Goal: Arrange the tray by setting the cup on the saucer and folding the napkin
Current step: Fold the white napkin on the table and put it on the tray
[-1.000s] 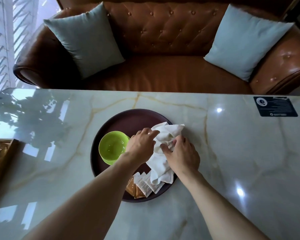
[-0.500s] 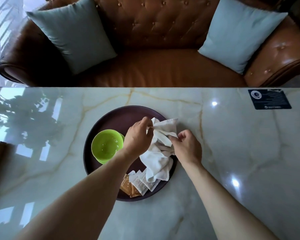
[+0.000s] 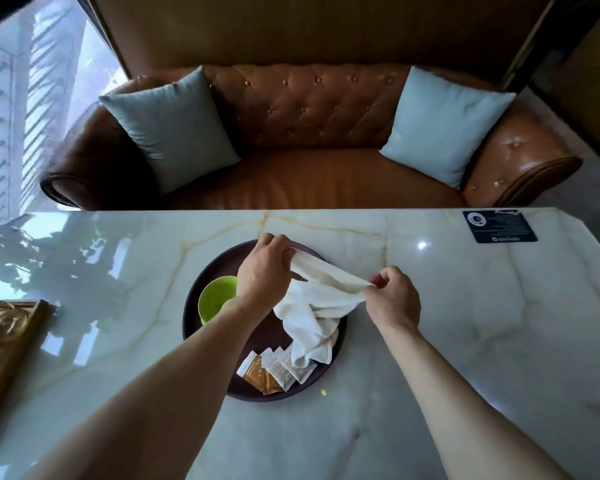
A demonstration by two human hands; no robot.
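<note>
Over the dark tray [image 3: 201, 327], the napkin [image 3: 321, 306] is now lifted and drawn out between both hands.

From the head view, one end is pinched in the closed grip of the left hand [image 3: 262, 275], the other in that of the right hand [image 3: 394, 297]; a second ago it was bunched low. Its tail trails onto the sachets [image 3: 274, 368]. Folding can begin; the green cup [image 3: 217, 299] sits on the tray, no saucer discernible.

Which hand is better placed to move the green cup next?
Left. The left hand is right beside the cup, while the right hand pinches the napkin at the tray's far side.
</note>
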